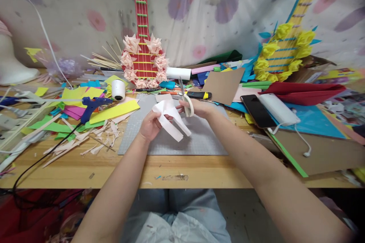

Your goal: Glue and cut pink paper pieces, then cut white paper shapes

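Observation:
My left hand pinches a white sheet of paper whose lower part hangs down in two strips. To its right, my right hand has its fingers in the white handle of a pair of scissors. The scissor blades point up and away from me, apart from the paper. Both hands are above a grey cutting mat. A smaller pale piece of paper lies on the mat just behind the sheet.
A blue glue gun and paper scraps lie at left. A thread spool and a yellow-black cutter are behind the mat. Red and yellow paper guitars stand at the back. A phone and power bank lie right.

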The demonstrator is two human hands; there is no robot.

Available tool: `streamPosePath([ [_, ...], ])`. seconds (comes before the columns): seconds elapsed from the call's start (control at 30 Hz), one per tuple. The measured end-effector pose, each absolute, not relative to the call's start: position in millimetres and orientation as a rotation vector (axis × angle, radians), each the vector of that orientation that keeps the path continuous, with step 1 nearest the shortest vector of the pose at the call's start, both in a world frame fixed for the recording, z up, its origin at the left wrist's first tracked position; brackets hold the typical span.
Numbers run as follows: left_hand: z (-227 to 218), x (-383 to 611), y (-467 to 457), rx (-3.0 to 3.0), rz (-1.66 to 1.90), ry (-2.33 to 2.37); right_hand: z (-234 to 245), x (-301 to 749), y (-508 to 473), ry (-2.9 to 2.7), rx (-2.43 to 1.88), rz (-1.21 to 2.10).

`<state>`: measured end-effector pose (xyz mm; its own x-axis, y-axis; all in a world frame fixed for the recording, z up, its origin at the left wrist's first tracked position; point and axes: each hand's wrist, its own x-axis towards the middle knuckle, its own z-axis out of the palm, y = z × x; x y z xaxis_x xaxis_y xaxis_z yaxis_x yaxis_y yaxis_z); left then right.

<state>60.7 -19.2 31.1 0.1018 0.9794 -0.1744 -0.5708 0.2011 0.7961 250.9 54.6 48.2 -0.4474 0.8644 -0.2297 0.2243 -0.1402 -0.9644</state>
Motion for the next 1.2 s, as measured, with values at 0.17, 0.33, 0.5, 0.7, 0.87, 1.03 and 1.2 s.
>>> streamPosePath([
  [0.17, 27, 64, -15, 0.726, 1.256, 0.924, 33, 229, 53, -1.551, -1.044, 1.874],
  [0.33, 18, 68, -12, 0.83, 1.242, 1.196, 34, 238, 62, -1.409, -1.161, 1.781],
  [0.5, 3, 67, -2, 1.032, 1.239, 1.484, 48, 248, 70, -1.4, -1.309, 1.7],
  [0.7, 8, 67, -3, 1.59, 1.009, 1.961, 56, 241, 80, -1.692, -1.465, 1.199],
  [0.87, 15, 74, -9, 1.753, 0.9, 2.046, 53, 221, 73, -1.85, -1.245, 1.074],
  [1.03, 17, 78, -12, 1.895, 0.829, 2.074, 56, 201, 64, -2.099, -0.968, 1.182],
  [1.2, 18, 78, -12, 1.914, 0.778, 2.08, 60, 197, 64, -2.194, -0.934, 1.223],
])
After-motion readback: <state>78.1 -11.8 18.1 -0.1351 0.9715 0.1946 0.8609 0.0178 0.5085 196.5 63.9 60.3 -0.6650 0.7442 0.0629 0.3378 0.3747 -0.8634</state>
